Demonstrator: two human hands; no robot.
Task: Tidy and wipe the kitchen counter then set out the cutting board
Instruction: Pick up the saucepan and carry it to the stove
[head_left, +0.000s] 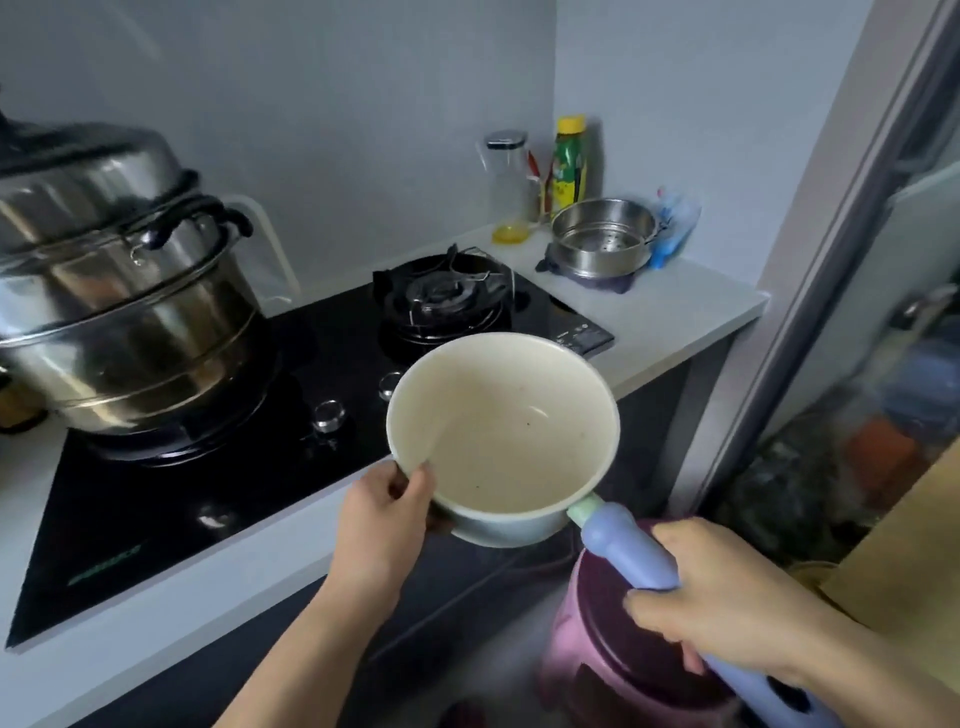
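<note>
A pale green saucepan (511, 447) with a cream inside and a long lilac handle (631, 553) hangs in the air in front of the counter edge (675, 332). My left hand (387, 512) pinches its near rim, thumb inside the pan. My right hand (722, 605) grips the lilac handle. The pan holds nothing but a few dark specks. No cutting board or cloth is in view.
A black glass hob (218, 467) carries a large lidded steel steamer pot (114, 296) on the left burner; the right burner (447, 296) is bare. A steel steamer basket (602, 236), bottles (570, 161) and a blue bag stand at the back corner. A pink stool (597, 654) stands below.
</note>
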